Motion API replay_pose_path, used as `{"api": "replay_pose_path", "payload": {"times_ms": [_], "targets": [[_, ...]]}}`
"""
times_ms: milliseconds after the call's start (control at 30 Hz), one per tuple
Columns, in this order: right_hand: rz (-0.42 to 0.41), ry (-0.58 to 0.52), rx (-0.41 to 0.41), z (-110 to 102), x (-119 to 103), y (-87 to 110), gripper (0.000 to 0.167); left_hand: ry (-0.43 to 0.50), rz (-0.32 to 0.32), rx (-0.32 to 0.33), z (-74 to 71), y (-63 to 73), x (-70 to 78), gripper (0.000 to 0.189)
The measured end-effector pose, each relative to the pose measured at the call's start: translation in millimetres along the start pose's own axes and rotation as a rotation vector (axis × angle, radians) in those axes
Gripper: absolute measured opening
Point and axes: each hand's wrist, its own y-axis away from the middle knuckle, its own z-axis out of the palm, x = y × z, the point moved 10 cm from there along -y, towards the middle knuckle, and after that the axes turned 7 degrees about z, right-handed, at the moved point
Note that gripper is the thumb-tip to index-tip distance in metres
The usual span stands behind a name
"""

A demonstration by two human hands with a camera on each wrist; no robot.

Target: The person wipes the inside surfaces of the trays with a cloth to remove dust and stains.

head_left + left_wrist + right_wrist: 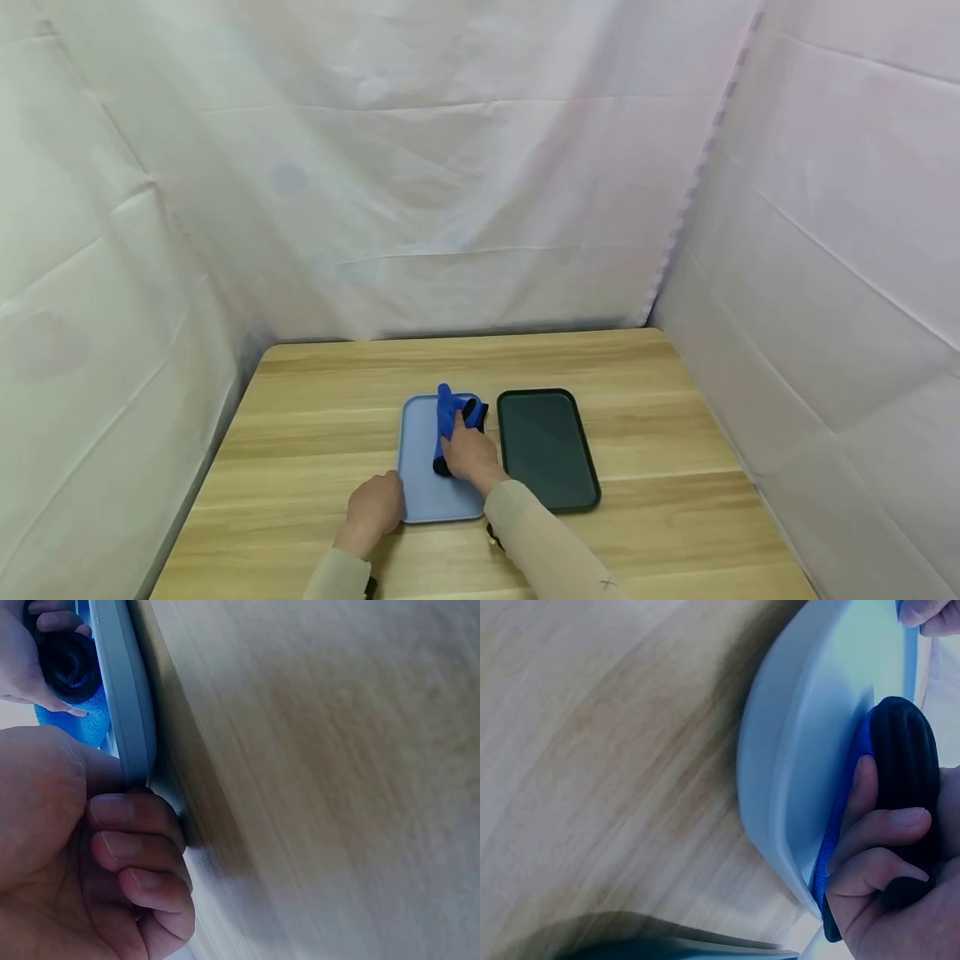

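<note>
A light blue tray [420, 501] lies on the table, and on it is a soft, fuzzy blue cloth thing [446, 406] with black parts; its exact kind is unclear. My right hand [471, 454] grips this cloth, its fingers curled round a black ribbed part in the right wrist view. At the tray's left edge, my left hand [377, 502] holds the rim, thumb side against it and fingers curled in the left wrist view. Part of the cloth is hidden under the right hand.
A dark green tray [546, 450] lies just right of the blue one, partly behind the right forearm. The wooden table [315, 433] is bordered by white sheet walls [450, 183] at the back and both sides.
</note>
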Motion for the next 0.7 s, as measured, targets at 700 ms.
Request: {"api": "replay_pose_path", "payload": {"times_ms": [700], "targets": [[-0.007, 0.000, -0.013, -3.9, 1.3, 1.9, 0.069, 0.046, -0.026, 0.004, -5.0, 1.1, 0.0, 0.022]]}}
